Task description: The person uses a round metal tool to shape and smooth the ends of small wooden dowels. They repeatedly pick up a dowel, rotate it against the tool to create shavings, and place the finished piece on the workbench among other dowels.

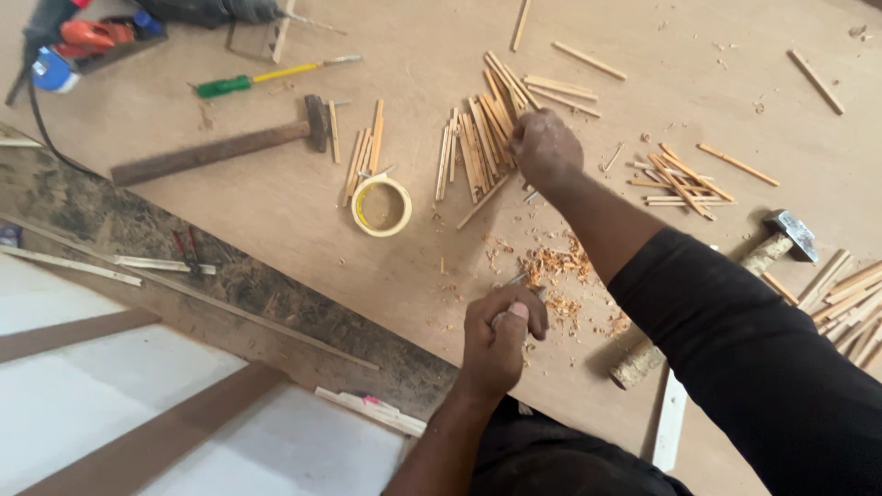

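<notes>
On the worktop (276,211), pile of thin wooden sticks (478,138) sits under my right hand (544,145), fingers curled down onto it. Left hand (496,335) nearer me, fist wrapped around a small metal tool (514,279). Shavings (556,266) between them; tape roll (381,205), hammer (220,147) further left.

A broad brown board serves as the worktop (276,211), evenly lit, with no hard shadows. Past its lower left edge runs a dusty grey floor strip (230,285), then white panels (83,367) crossed by brown wooden battens (156,441).
</notes>
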